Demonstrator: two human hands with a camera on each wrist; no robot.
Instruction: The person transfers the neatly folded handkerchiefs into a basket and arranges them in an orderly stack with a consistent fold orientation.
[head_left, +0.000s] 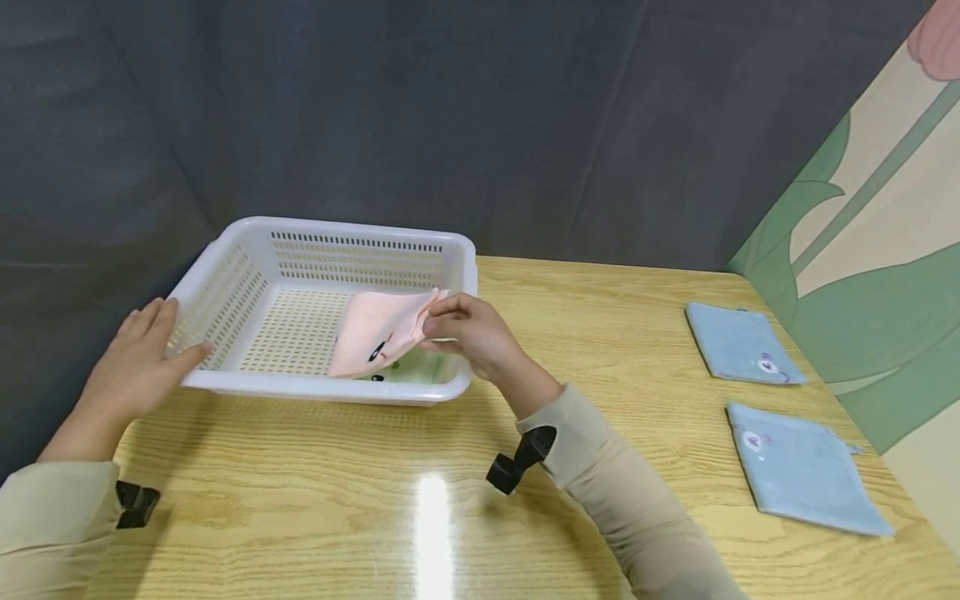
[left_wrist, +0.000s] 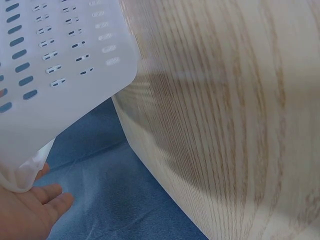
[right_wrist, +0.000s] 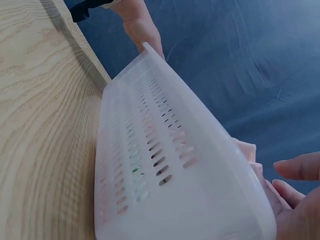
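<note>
One pink cloth (head_left: 378, 330) is pinched at its far right corner by the right hand (head_left: 471, 332) over the one white basket (head_left: 225, 385), above a green cloth (head_left: 420, 367). The basket's left wall is steadied by the left hand (head_left: 138, 358), fingers straight. The cloth is best lowered flat. Two blue cloths (head_left: 741, 342) lie far right.

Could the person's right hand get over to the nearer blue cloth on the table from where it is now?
Probably yes. The right hand is pinching a pink cloth over the white basket, so it is busy, but the tabletop between it and the nearer blue cloth looks bare, with nothing blocking the way.
</note>
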